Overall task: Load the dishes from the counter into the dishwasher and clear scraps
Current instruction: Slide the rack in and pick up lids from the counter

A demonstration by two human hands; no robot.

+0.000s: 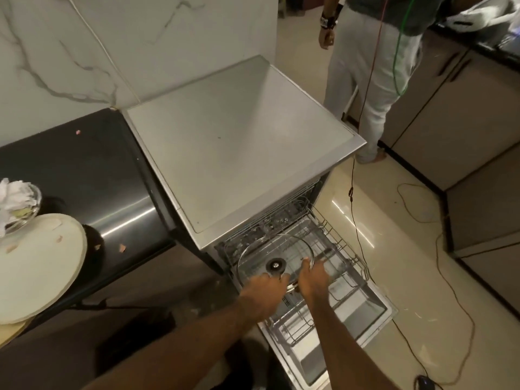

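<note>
The glass lid point(284, 249) is in the lower middle of the frame, held over the pulled-out wire rack point(332, 235) of the open dishwasher point(239, 136). Treat it as rigid, fairly heavy for its size, and breakable. The glass will likely be slick if wet or greasy, and a knock against the wires could chip it. Its metal rim is the surest place to hold, with the black knob point(273, 266) at the centre as a second handle.

Your left hand point(263, 289) has its fingers curled at the near edge just below the knob. Your right hand point(312, 280) grips the rim beside it, with one digit lying over the glass. Both hands sit on the same near side, so the far edge hangs unsupported. Judging by that, lower it slowly and let the rim seat between the wires before you let go.

The lid is round, clear and slightly domed, with a thin bright band round its edge, and the rack shows through it.

At the left of the frame the dark desk point(84, 164) carries a pale plate point(36, 263), a glass bowl point(25, 204) of crumpled paper, and a few small pink scraps point(122, 248).
</note>
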